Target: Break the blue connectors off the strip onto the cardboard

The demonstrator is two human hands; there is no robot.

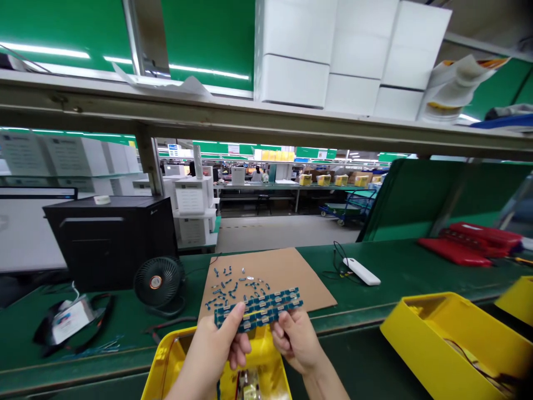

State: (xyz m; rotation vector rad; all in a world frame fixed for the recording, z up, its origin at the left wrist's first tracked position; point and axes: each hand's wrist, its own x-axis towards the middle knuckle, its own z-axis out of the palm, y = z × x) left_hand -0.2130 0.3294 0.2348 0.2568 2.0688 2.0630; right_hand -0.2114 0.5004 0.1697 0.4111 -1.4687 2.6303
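Note:
A blue-green panel of small circuit boards [260, 309] is held level above a yellow bin. My left hand [222, 344] grips its left end, thumb on top and fingers curled beneath. At the right end, my right hand [297, 339] pinches the panel's near edge between thumb and fingers. Behind it, many small loose circuit board pieces [233, 289] lie scattered on a brown cardboard sheet [291, 272]. Below my hands stands the yellow bin [170, 347], with a shiny silvery item [249, 384] inside; the rest of its contents are partly hidden by my hands.
A black fan [159, 283] and a black computer case [108, 239] stand at left. Pliers-like handles [156, 333] lie near the bin. A white power bank-like box [361, 271] with a cable sits right of the cardboard. Another yellow bin [453, 333] is at right. A shelf [233, 119] crosses overhead.

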